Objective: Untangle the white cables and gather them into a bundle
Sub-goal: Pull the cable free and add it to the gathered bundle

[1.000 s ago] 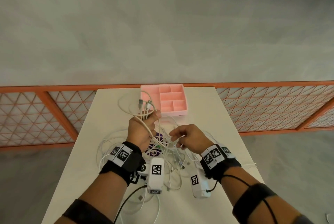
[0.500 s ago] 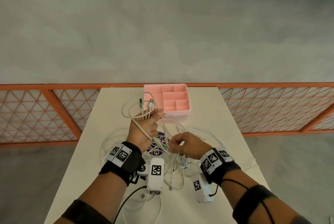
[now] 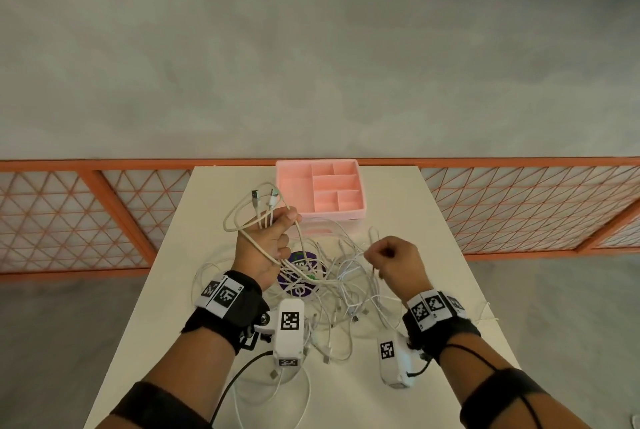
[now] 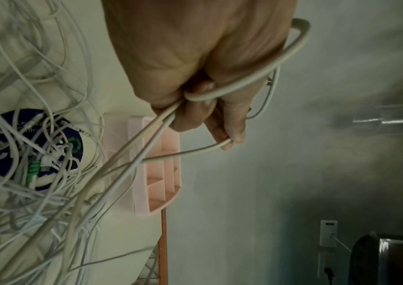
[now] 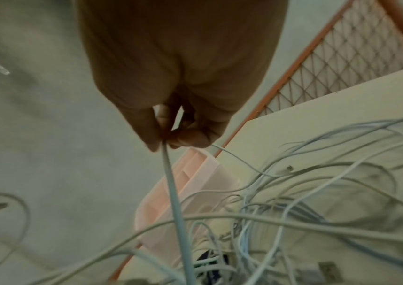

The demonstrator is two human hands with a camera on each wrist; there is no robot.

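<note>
White cables (image 3: 325,290) sprawl tangled; left hand (image 3: 266,248) grips gathered strands, plugs pointing away; right hand (image 3: 394,262) pinches one upright.

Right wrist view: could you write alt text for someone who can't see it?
The fingers of a person's right hand pinch one thin white cable, which runs down into a loose tangle of white cables on a cream table. A pink plastic compartment tray sits behind them, near an orange mesh fence.

White cables (image 3: 332,293); pink tray (image 3: 294,186); orange lattice fence (image 3: 519,207).
</note>
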